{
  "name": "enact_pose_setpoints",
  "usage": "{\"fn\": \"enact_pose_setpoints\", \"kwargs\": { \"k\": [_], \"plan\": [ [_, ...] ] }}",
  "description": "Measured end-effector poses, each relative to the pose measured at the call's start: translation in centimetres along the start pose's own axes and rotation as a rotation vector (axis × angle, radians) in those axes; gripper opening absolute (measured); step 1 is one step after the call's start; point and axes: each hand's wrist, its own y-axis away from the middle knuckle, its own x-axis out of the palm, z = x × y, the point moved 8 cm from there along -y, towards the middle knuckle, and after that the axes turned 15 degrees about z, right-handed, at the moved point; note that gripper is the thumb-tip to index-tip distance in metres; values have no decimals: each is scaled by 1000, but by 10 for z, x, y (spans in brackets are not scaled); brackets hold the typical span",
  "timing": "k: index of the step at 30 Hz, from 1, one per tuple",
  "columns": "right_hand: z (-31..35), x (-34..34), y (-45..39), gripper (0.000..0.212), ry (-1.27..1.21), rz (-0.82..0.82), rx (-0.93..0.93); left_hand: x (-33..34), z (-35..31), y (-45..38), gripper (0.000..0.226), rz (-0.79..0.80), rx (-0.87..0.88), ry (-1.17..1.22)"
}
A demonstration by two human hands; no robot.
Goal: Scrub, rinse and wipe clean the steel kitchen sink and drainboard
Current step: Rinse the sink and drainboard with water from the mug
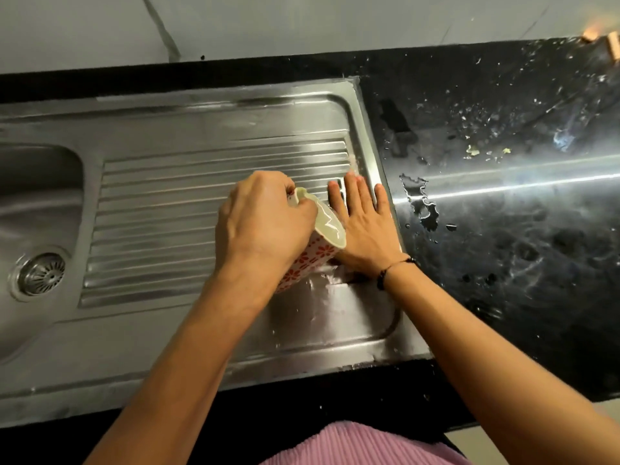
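Left hand (265, 223) tipped the gripped mug (318, 243) beside my flat right hand (362, 226) at the drainboard (201, 182)'s right edge: rinsing underway, I judged, wiping left.

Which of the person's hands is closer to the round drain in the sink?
The left. The left hand grips the patterned mug over the ribbed drainboard, on the side toward the drain. The right hand lies flat at the drainboard's far edge, beside the black counter.

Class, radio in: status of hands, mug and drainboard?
Left hand grips tilted mug, pouring. Right hand flat on wet drainboard. Nothing in the way.
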Motion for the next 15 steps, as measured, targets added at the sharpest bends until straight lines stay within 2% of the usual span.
{"fn": "enact_pose_setpoints", "kwargs": {
  "k": [2,4,11,15],
  "plan": [
    [2,2,8,89,20,-73,-14,-4,0,-9,21,5,3,-13],
    [3,8,21,83,3,-147,-18,-9,0,-20,22,14,11,-21],
    [-6,-19,-46,84,5,-35,16,-20,-5,-41,22,-4,5,-25],
    [-8,-16,-27,91,38,-130,-45,-22,-2,-48,20,28,5,33]
  ]
}}
